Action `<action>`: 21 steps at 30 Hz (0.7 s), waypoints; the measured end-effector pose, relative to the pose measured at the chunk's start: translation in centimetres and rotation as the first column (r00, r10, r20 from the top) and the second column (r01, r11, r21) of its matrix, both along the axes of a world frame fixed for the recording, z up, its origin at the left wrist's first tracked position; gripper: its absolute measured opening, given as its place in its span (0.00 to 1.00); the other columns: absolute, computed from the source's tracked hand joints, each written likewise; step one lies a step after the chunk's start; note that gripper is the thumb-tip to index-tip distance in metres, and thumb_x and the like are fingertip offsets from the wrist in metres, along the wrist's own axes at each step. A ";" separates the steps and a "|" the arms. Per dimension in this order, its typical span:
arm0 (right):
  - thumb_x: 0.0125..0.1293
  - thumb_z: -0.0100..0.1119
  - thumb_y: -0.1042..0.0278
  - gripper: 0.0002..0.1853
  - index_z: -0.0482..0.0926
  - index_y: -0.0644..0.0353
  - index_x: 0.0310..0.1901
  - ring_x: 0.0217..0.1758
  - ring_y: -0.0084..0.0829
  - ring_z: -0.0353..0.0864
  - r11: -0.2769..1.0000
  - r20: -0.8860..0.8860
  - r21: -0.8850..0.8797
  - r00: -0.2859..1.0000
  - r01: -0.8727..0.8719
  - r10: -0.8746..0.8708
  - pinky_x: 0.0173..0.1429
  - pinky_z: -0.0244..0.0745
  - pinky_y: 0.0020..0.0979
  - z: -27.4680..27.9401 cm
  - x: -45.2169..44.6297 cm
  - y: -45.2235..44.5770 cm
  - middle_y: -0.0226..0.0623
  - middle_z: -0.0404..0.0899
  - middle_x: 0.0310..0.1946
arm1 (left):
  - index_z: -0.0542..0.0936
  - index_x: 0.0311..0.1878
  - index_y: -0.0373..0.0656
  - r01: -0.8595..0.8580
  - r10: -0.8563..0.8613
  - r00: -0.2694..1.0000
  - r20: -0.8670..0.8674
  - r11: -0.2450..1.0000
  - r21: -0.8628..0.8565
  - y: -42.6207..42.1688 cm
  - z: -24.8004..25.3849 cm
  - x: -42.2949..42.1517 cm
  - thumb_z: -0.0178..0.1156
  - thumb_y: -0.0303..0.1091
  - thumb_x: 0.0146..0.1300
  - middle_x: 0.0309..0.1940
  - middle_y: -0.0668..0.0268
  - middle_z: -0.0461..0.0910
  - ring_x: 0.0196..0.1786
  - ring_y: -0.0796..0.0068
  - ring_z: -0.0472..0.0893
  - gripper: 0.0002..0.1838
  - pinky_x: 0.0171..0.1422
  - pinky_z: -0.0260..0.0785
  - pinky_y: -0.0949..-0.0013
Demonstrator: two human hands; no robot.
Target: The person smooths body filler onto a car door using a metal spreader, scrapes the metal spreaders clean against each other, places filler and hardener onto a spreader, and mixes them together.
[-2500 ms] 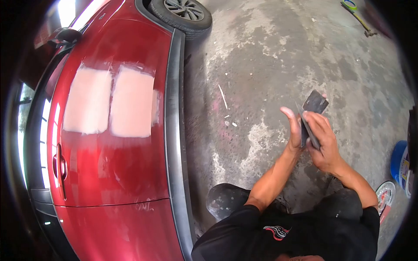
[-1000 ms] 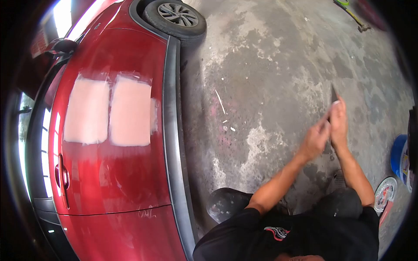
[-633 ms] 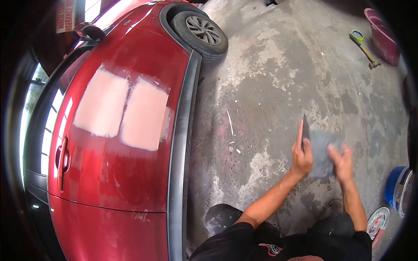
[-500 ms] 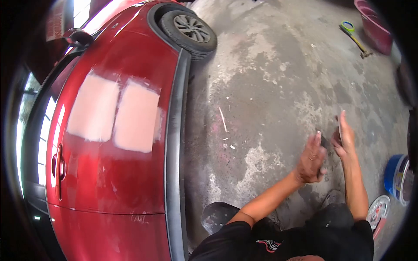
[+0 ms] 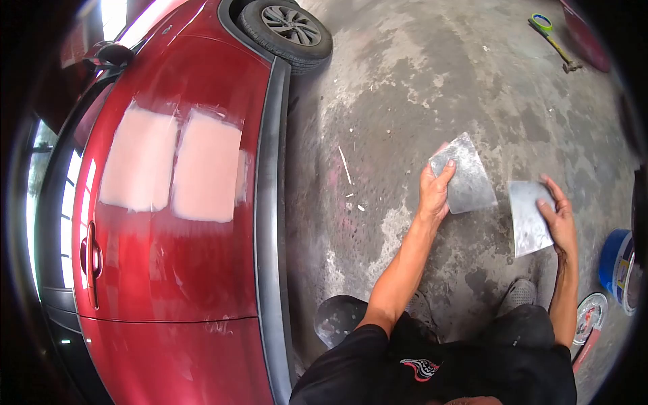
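Observation:
My left hand (image 5: 435, 185) pinches a grey sandpaper sheet (image 5: 470, 181), its thumb lying across the face, which is smeared with pale dust. In my right hand (image 5: 561, 219) is a second piece of grey sandpaper (image 5: 528, 209), gripped along its right edge and whitish toward the lower end. Both sheets are apart from each other, held above the concrete floor. To the left stands a red car (image 5: 175, 277), with two pale pink filler patches, one to the left (image 5: 140, 158) and one to the right (image 5: 206, 165), on its door.
The front wheel (image 5: 290, 30) and grey sill (image 5: 270, 223) border the floor. A hammer (image 5: 560, 50) and a green tape roll (image 5: 541, 22) lie far right, near a dark red tub (image 5: 587, 34). A blue bucket (image 5: 615, 263) and a round lid (image 5: 590, 314) are at my right.
My hands were close together and blurred, with the sheets barely showing. They have moved apart, the left one up and leftward, and both sandpaper sheets now face the camera.

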State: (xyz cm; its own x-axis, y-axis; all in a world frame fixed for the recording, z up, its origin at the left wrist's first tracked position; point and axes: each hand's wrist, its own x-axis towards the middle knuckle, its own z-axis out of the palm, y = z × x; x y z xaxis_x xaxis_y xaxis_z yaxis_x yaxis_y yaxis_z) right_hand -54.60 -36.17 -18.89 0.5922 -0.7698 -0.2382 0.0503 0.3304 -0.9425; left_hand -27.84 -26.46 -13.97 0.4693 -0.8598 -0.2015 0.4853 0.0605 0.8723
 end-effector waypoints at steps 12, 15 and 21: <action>0.49 0.61 0.80 0.28 0.75 0.61 0.56 0.66 0.34 0.66 0.939 -0.056 -0.330 0.991 0.096 -0.120 0.63 0.63 0.30 3.4 0.0 0.7 0.44 0.60 0.67 | 0.63 0.65 0.44 0.222 -0.279 0.585 -0.761 0.958 -0.180 2.0 -0.8 -1.2 0.43 0.47 0.68 0.34 0.59 0.69 0.26 0.74 0.69 0.26 0.16 0.58 0.76; 0.51 0.59 0.81 0.20 0.80 0.58 0.49 0.70 0.39 0.61 0.776 -0.216 -0.618 0.923 0.123 -0.318 0.65 0.63 0.32 3.6 -0.2 0.8 0.49 0.60 0.66 | 0.62 0.65 0.41 0.238 -0.395 0.569 -0.722 0.919 -0.315 2.1 -0.5 -0.8 0.48 0.40 0.65 0.40 0.57 0.72 0.31 0.71 0.74 0.27 0.24 0.69 0.73; 0.60 0.58 0.73 0.17 0.79 0.56 0.52 0.75 0.42 0.51 0.611 -0.285 -0.780 0.792 0.136 -0.541 0.68 0.59 0.37 1.0 -2.4 0.0 0.51 0.60 0.66 | 0.63 0.66 0.36 0.111 -0.113 0.964 -0.241 0.994 -0.021 2.3 1.0 -0.7 0.61 0.18 0.53 0.49 0.55 0.76 0.50 0.66 0.79 0.34 0.54 0.75 0.63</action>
